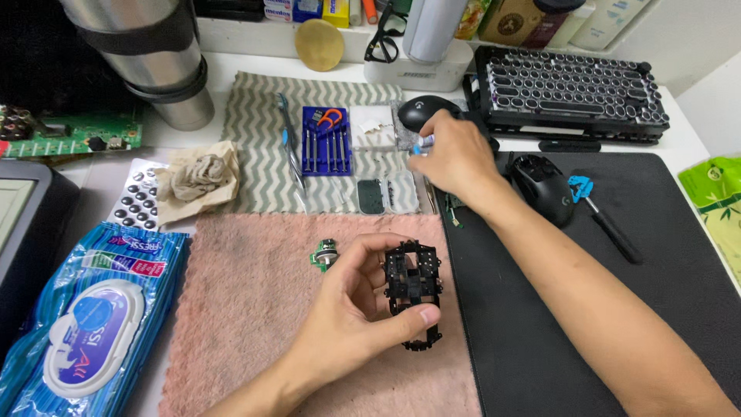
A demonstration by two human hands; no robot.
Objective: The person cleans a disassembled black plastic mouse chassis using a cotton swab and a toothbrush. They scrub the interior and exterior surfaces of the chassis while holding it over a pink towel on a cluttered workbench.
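My left hand (351,309) rests on the pink towel (255,309) and holds a black plastic frame (413,287), the bare inner skeleton of a mouse. My thumb presses along its lower edge and my fingers (370,255) curl over its left side, so the fingers are closed on it. The frame sits tilted up off the towel, near the towel's right edge and just beside the black mat (617,309).

Just left of that hand a small green circuit board with a wheel (326,253) lies on the towel, apart from my fingers.

My right hand (455,158) is stretched forward over the far edge of the mat, fingers pinched together on something small and light blue (421,145); I cannot tell what it is. It hovers by a clear plastic tray (401,127) and a black mouse shell (419,110) at the end of the striped grey cloth (262,100).

On that cloth lie tweezers (291,147), a blue case of small screwdrivers (326,141) and a dark oval part (371,196). A second black mouse (544,185) sits on the mat, with a black-handled tool tipped in blue (598,208) beside it. A black keyboard with round keys (571,85) stands at the back of the tabletop (108,166). On the left are a blue pack of wet wipes (93,316), a crumpled tissue (199,176), a sheet of black dots (139,197) and a steel flask (150,54).
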